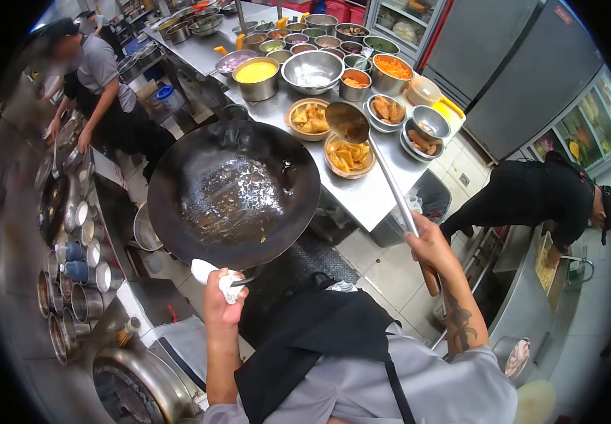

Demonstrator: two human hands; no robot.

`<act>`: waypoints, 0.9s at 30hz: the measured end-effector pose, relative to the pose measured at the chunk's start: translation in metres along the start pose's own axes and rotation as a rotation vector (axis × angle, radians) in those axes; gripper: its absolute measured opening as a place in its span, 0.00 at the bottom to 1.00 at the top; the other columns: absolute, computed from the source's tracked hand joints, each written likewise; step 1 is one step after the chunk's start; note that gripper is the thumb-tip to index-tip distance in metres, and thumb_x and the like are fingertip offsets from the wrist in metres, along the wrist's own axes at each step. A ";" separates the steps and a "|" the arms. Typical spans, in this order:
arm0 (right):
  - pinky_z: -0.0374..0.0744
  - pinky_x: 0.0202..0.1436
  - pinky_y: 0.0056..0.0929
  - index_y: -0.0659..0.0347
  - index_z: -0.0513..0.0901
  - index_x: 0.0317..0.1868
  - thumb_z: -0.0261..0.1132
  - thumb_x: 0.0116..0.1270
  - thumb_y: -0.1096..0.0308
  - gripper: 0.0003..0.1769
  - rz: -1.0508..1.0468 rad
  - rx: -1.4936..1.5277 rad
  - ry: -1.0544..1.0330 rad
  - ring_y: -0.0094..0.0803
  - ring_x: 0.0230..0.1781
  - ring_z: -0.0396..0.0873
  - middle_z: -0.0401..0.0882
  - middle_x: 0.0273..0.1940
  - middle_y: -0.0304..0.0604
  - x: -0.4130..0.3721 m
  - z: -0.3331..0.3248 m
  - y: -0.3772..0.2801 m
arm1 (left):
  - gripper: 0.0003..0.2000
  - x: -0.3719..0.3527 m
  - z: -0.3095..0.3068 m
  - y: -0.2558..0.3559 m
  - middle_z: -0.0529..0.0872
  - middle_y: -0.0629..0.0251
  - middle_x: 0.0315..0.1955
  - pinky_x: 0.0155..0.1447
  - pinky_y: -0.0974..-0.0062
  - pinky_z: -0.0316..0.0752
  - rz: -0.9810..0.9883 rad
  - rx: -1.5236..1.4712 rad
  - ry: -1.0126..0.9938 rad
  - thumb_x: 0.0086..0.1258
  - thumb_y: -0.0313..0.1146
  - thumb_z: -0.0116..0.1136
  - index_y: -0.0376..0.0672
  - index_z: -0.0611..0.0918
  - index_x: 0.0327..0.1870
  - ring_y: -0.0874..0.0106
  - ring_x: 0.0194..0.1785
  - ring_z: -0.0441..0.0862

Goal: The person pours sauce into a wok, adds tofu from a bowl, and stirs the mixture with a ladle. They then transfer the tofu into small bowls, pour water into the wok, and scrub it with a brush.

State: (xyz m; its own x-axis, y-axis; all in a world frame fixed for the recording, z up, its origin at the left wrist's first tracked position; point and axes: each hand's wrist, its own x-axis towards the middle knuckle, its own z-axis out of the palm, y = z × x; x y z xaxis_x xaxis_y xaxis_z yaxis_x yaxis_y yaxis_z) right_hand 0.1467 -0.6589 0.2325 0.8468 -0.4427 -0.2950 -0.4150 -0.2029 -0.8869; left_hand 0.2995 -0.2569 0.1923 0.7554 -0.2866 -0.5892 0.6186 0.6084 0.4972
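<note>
My left hand grips the handle of a large black wok through a white cloth, holding it in the air beside the steel counter. The wok holds only a wet oily film. My right hand holds the long handle of a steel ladle. The ladle's bowl hovers over a tan bowl of fried yellow food on the counter, next to another similar bowl.
Many steel bowls of ingredients crowd the counter, among them a yellow sauce and an empty mixing bowl. Seasoning tins line the stove at left. One person works at the far stove; another bends at right.
</note>
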 end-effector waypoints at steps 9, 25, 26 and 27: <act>0.70 0.17 0.22 0.69 0.61 0.70 0.59 0.64 0.74 0.33 -0.030 -0.100 0.117 0.21 0.15 0.70 0.74 0.26 0.37 0.020 0.011 0.044 | 0.04 -0.002 0.002 0.001 0.81 0.61 0.24 0.19 0.73 0.71 0.009 -0.015 0.038 0.65 0.32 0.55 0.44 0.75 0.33 0.70 0.26 0.80; 0.66 0.11 0.20 0.65 0.69 0.62 0.57 0.63 0.76 0.25 0.228 0.903 -0.285 0.22 0.09 0.65 0.68 0.23 0.37 -0.024 0.028 -0.035 | 0.06 0.006 -0.009 -0.003 0.83 0.58 0.23 0.19 0.72 0.73 0.013 -0.026 -0.013 0.66 0.34 0.55 0.42 0.77 0.34 0.69 0.23 0.80; 0.67 0.11 0.20 0.66 0.68 0.63 0.57 0.62 0.77 0.26 0.236 0.778 -0.283 0.22 0.09 0.65 0.68 0.23 0.38 -0.021 0.037 -0.041 | 0.05 0.004 -0.008 -0.004 0.83 0.59 0.23 0.20 0.71 0.73 0.018 -0.015 -0.010 0.65 0.33 0.55 0.42 0.76 0.34 0.69 0.24 0.80; 0.67 0.11 0.21 0.66 0.68 0.63 0.58 0.62 0.77 0.27 0.237 0.654 -0.278 0.22 0.09 0.66 0.69 0.23 0.38 -0.016 0.047 -0.049 | 0.05 0.003 -0.007 -0.005 0.83 0.59 0.24 0.20 0.71 0.73 0.042 0.008 -0.008 0.65 0.32 0.55 0.41 0.77 0.34 0.69 0.25 0.80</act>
State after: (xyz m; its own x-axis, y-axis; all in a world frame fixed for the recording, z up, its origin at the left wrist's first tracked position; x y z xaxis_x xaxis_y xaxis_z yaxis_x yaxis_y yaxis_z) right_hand 0.1691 -0.6005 0.2634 0.8479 -0.1556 -0.5068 -0.3878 0.4697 -0.7931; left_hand 0.2966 -0.2552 0.1834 0.7823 -0.2673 -0.5627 0.5884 0.6138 0.5264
